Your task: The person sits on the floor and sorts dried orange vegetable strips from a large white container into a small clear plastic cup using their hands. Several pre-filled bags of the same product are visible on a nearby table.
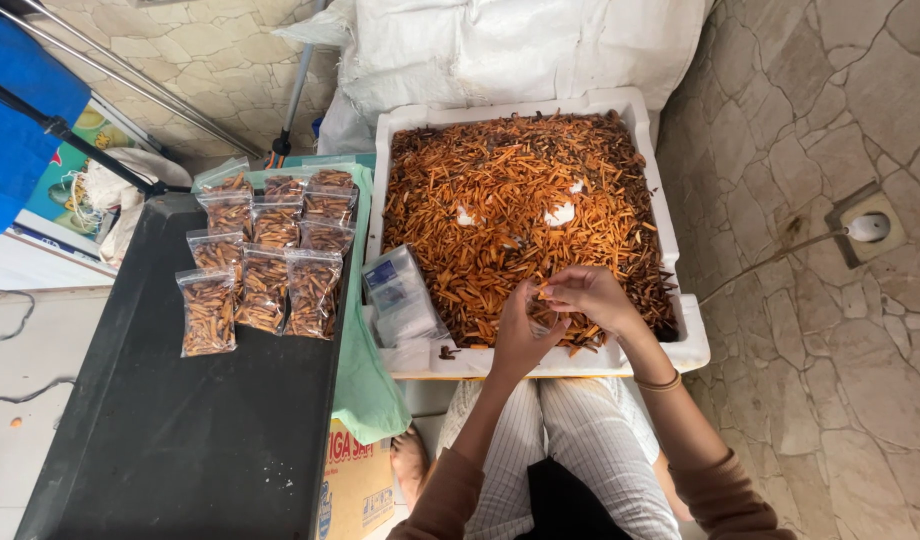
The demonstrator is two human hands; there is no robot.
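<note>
A white foam box sits in front of me, filled with orange and dark brown snack sticks. My left hand holds a small clear plastic bag over the near edge of the box. My right hand pinches a few sticks at the bag's mouth. A stack of empty clear bags leans inside the box's near left corner.
Several filled bags of sticks lie in rows on a black tray to my left. A green cloth hangs between tray and box. White sacks stand behind. The stone floor holds a wall socket with a plug.
</note>
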